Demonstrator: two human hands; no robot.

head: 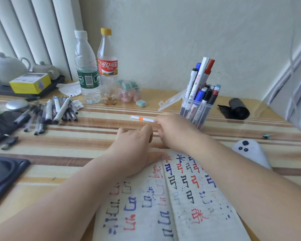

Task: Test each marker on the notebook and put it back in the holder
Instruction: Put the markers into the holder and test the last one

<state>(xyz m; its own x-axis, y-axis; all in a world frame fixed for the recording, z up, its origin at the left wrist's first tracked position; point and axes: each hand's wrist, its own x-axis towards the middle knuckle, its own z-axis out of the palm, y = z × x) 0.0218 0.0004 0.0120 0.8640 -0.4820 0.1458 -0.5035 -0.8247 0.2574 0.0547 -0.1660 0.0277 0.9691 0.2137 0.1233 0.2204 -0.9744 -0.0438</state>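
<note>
Our right hand (175, 131) has its grip closed on the marker (142, 118). Thumb and fingertips pinch its right end, and the white barrel with the orange band sticks out to the left of the hand. The long axis is nearly level and runs left to right along the stripes of the desk (94, 136). We cannot tell whether the marker is lifted clear of the desk or touches it, nor whether it is capped.

Our left hand (132, 146) lies palm down with relaxed fingers and holds nothing. It sits at the top edge of the notebook (181, 206), just beside the right hand, and its fingertips are near the marker's free half. That makes it the nearer hand for pulling a cap, if there is one.

The notebook lies toward us from the grip, under both forearms, its pages full of red, blue and black marks. The holder (207, 110) stands just behind and right of the right hand, packed with upright markers.

We judge that testing means drawing the marker back toward us. Returning it means swinging it from level to upright and sliding it into the crowded holder.
</note>
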